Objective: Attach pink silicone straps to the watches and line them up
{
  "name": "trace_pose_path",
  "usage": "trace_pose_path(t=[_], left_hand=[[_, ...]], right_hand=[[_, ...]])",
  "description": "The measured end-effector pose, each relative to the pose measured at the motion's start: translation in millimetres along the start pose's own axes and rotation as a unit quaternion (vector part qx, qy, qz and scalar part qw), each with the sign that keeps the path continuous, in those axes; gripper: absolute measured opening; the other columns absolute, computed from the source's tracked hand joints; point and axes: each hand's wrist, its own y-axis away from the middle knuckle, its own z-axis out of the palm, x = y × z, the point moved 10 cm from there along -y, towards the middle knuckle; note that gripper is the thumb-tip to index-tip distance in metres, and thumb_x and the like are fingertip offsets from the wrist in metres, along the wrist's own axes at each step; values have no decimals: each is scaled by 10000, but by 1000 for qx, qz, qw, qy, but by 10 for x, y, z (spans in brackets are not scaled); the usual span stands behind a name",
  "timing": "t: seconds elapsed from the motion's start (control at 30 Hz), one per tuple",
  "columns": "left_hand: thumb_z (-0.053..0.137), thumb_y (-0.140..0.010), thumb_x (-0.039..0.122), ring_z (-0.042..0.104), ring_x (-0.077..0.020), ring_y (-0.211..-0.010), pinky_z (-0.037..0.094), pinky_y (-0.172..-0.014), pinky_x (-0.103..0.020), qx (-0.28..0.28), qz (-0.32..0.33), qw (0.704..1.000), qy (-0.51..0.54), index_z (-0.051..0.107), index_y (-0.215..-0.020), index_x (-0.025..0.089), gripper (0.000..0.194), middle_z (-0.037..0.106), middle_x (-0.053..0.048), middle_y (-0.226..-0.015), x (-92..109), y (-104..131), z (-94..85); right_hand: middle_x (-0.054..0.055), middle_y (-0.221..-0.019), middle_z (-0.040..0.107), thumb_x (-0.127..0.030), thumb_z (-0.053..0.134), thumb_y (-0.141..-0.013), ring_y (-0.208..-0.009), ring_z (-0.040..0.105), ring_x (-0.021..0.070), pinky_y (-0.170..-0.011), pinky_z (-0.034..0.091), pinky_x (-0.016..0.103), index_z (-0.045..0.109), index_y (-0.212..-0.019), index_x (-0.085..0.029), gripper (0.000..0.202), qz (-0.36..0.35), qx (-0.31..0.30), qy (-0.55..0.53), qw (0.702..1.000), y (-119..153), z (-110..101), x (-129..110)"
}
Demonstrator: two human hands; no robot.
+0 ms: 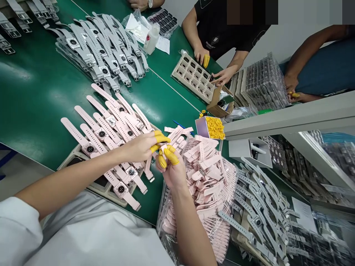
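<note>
Left hand (140,147) and right hand (176,173) pinch a pink strap (164,148) between them, neither nearer (its long axis is mostly hidden); watches (101,134) lie beside the left; loose straps (212,173) beside the right.

Both arms reach inward, left hand (142,147) and right hand (172,165) close together, fingers bent.

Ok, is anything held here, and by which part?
A small pink piece, seemingly a strap, is between the fingertips of the left hand and right hand; they hide which part is gripped.
</note>
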Motion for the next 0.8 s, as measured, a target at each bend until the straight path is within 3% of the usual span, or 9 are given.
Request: trace_pose_path(t=[0.27, 0.43, 0.67, 0.8], left_hand=[[434, -891, 14, 611, -280, -1266, 549, -1059, -424, -17, 16, 997, -80, 613, -1343, 128, 500, 624, -170, -1265, 32, 39, 80], [436, -1015, 191, 606, -265, -1228, 532, -1074, -398, -35, 33, 995, -89, 598, -1353, 120, 381, 608, -163, -1234, 114, 35, 75], [465, -979, 196, 604, -315, -1131, 526, -1018, -468, -70, 40, 976, -204, 664, -1179, 106, 297, 651, -175, -1129, 70, 51, 191], [401, -1027, 204, 613, -274, -1161, 515, -1060, -422, -68, 34, 987, -142, 656, -1216, 118, 329, 663, -151, -1128, 71, 37, 127]], right_hand=[[-96, -521, 335, -478, 759, -853, -426, 237, 80, -404, 234, 195, 436, -717, -234, 427, 22, -20, -38, 999, -26, 36, 22], [-97, -499, 313, -467, 773, -824, -418, 195, 73, -393, 208, 202, 407, -666, -232, 462, 34, -9, -54, 998, -42, 4, 57], [-90, -501, 365, -474, 774, -843, -403, 221, 56, -393, 198, 195, 440, -672, -220, 453, 53, 7, -21, 998, -43, -69, 170], [-88, -509, 383, -474, 782, -851, -411, 256, 60, -398, 203, 197, 483, -697, -215, 425, 31, 0, -17, 999, -30, -34, 110]])
